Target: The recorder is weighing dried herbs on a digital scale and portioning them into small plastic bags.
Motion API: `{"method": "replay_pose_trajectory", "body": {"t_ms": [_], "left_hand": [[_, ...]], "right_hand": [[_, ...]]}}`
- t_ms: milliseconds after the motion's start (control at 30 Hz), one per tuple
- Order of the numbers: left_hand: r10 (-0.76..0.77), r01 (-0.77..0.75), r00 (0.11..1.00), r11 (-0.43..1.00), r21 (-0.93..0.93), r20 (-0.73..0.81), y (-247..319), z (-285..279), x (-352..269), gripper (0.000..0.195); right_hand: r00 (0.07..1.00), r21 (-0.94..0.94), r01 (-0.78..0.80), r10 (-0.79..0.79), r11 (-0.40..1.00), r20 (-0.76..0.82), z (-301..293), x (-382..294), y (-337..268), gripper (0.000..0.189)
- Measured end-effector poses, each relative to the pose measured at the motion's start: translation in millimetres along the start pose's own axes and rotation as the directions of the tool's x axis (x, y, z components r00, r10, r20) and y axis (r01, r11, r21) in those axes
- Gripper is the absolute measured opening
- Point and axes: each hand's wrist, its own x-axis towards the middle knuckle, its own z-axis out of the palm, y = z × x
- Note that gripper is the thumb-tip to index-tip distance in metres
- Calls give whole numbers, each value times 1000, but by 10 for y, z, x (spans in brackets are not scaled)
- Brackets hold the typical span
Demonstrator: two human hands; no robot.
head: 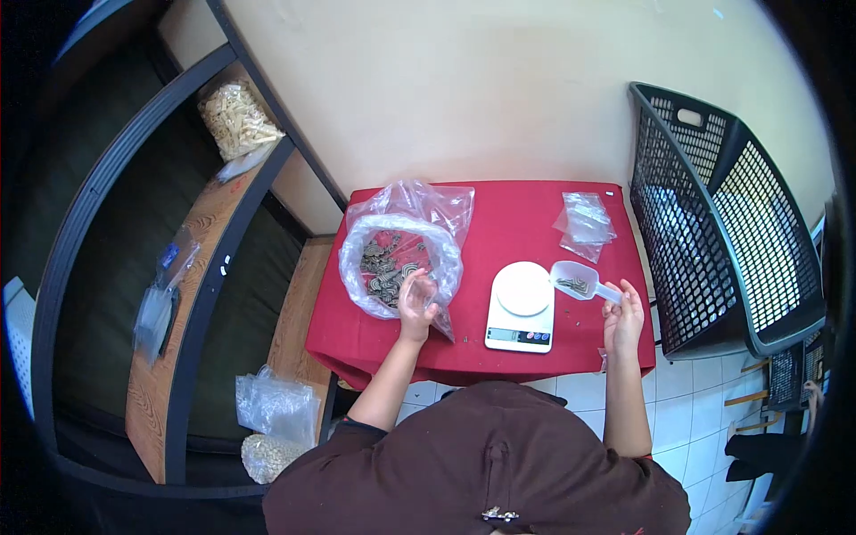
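Note:
My left hand [416, 314] is at the front rim of a large clear plastic bag [449, 267], its fingers curled around what looks like a small clear plastic bag [421, 293]. Dark striped, curled pieces [384, 277] lie inside the large bag, whose rim is rolled outward. In my right hand [625, 317] is the handle of a translucent plastic scoop [583, 269], which carries a few of the same pieces. The scoop's front end is just right of a white digital kitchen scale [498, 324]. Nothing rests on the scale's round plate [523, 287].
A red cloth [481, 227] covers the table. Flat clear bags [586, 222] lie at its back right. A black plastic crate [710, 194] stands to the right. On the left, a shelf unit [200, 267] holds bagged goods [239, 120]. Another person's dark clothing [766, 453] shows far right.

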Motion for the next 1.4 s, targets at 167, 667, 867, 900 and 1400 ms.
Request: {"method": "replay_pose_trajectory", "body": {"t_ms": [167, 667, 867, 900, 1400], "left_hand": [[142, -140, 987, 990, 28, -81, 32, 305, -67, 79], [-43, -526, 651, 694, 491, 758, 186, 1988, 593, 78], [-213, -552, 622, 563, 615, 753, -152, 2083, 516, 114], [-216, -544, 624, 569, 617, 750, -179, 2046, 503, 114], [-64, -40, 984, 830, 557, 167, -652, 538, -252, 83]], "right_hand": [[999, 45, -38, 39, 998, -28, -761, 172, 123, 25], [995, 189, -97, 93, 977, 32, -1109, 316, 195, 20], [994, 213, -108, 106, 971, 20, -1103, 331, 180, 20], [994, 211, -107, 104, 972, 25, -1105, 331, 179, 20], [992, 173, -120, 109, 978, 71, -1129, 375, 223, 22]]}}
